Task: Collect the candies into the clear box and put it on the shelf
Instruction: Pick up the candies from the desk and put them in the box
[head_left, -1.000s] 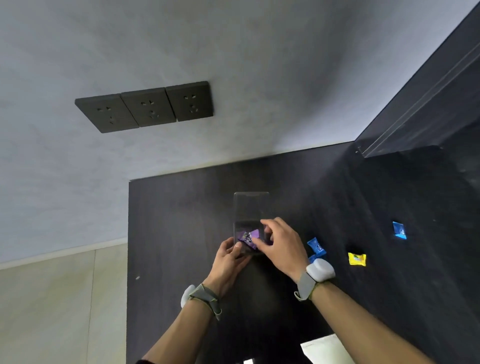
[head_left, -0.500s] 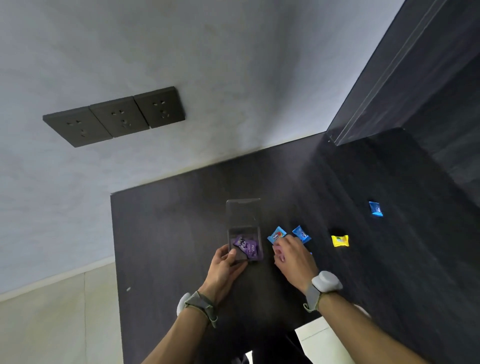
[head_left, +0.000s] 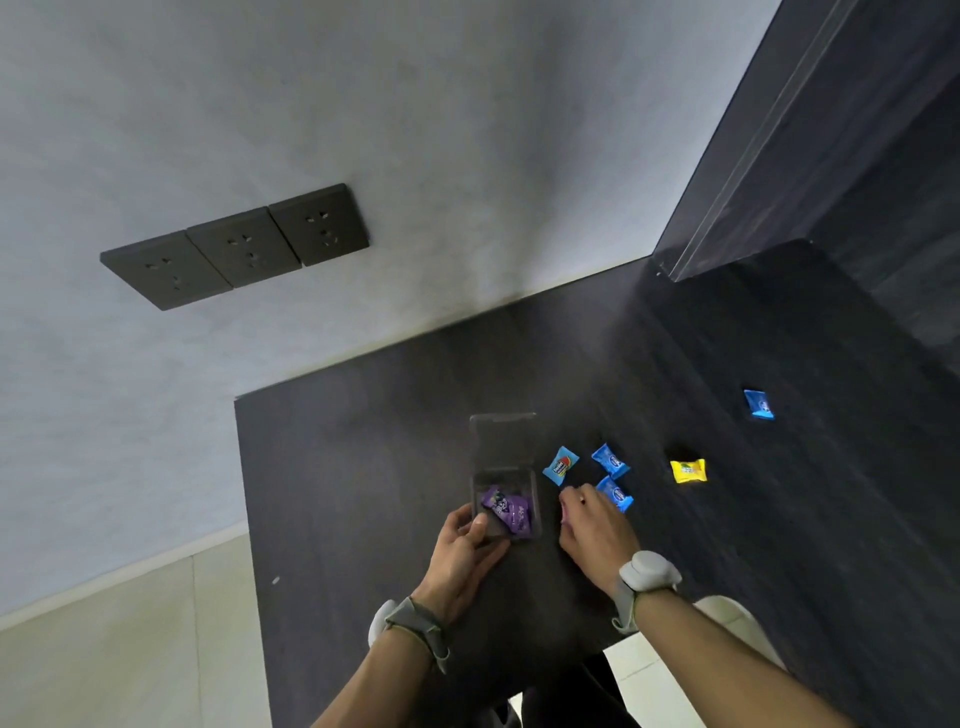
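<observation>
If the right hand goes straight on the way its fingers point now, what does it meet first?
Probably the light blue candy beside the clear box: the right hand points up and slightly left toward it, and the table between looks bare. Depth is hard to judge.

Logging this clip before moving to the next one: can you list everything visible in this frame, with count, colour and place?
clear box: 1, see-through, lid open, on the table near its front
purple candies: at least 2, inside the box
blue candies: 4, three just right of the box, one far right
yellow candy: 1, right of the blue cluster
table: 1, dark wood
sockets: 3, dark, in a row on the grey wall
shelf: dark, upper right
wristbands: 2, grey, one per wrist
left hand: holding the box's near end
right hand: by the blue candies, fingers curled
</observation>
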